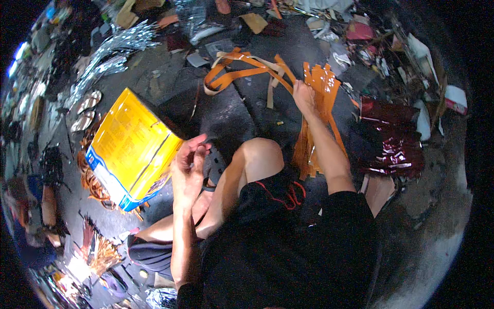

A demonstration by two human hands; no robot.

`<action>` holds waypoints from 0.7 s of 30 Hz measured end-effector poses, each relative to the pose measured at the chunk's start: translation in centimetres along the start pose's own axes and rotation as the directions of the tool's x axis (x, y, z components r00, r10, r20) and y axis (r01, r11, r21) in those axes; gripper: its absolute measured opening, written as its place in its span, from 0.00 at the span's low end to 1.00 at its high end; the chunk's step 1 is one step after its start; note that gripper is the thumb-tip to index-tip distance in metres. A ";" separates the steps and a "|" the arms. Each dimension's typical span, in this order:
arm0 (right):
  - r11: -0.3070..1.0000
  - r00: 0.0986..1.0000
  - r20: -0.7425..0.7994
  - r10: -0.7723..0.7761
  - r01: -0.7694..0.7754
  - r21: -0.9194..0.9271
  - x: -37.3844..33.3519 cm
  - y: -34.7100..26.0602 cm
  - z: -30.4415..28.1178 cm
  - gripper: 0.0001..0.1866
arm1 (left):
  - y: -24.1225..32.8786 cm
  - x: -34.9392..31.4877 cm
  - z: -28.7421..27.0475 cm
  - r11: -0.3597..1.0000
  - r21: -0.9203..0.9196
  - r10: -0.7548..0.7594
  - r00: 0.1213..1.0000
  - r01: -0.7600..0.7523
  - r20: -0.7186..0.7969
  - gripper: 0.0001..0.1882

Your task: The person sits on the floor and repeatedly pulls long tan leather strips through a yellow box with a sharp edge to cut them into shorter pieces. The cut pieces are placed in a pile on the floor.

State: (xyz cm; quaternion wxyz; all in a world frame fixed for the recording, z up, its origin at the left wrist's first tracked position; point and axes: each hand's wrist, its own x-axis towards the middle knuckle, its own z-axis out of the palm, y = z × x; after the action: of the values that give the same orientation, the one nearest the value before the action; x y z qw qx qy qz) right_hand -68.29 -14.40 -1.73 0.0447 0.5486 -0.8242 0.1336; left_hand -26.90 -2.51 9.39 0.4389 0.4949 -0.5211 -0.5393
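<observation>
My right hand (pixel 304 98) reaches forward and is closed on an orange strip (pixel 242 76). This long, flat strip loops away to the left, showing a pale underside in places. Under and beside that hand lies a pile of flat, shiny orange strips (pixel 324 92), running front to back on the floor. My left hand (pixel 189 162) is raised above my leg, its fingers apart and partly bent, with nothing visible in it. Just left of it, close to the fingers, a big yellow tin (pixel 133 144) with a blue band stands tilted in view. Curled orange-brown strips (pixel 95 185) show behind the tin.
Dark red glossy sheets (pixel 393 136) lie stacked at the right. Silvery strips (pixel 116 49) are heaped at the far left, near a pair of sandals (pixel 85 112). Scraps (pixel 355 31) litter the back. My bent knee (pixel 262 157) rises between my arms. Another person's arm (pixel 49 208) shows at the left.
</observation>
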 end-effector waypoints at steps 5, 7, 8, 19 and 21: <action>0.896 0.954 -0.208 -0.217 0.279 0.344 -1.3 -8.7 -7.4 0.16 | 0.8 0.6 0.6 0.994 -0.094 -0.043 0.997 0.049 0.058 0.14; 0.679 0.819 -0.359 -0.447 0.572 0.460 -3.4 -13.8 -11.4 0.13 | 1.4 0.9 0.7 0.985 -0.154 -0.066 0.991 0.084 0.115 0.20; 0.539 0.794 -0.200 -0.574 0.551 0.637 -4.8 -15.3 -12.7 0.15 | 2.3 1.1 0.9 0.977 -0.182 -0.089 0.986 0.114 0.144 0.24; 0.287 0.366 -0.169 -0.915 0.886 0.366 -8.5 -18.8 -13.0 0.22 | 2.0 0.0 -2.3 0.938 -0.342 -0.136 0.969 0.059 -0.208 0.11; 0.270 0.340 -0.219 -0.914 0.916 0.295 -8.4 -19.5 -13.0 0.22 | 1.6 -0.5 -2.6 0.947 -0.303 -0.167 0.970 0.108 -0.179 0.12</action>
State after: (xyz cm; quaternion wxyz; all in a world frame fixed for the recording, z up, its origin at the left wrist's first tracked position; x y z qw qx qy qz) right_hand -48.02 -10.46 12.20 0.0118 0.9186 -0.3165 0.2365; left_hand -24.32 -2.42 11.06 0.5188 0.5122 -0.3527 -0.5865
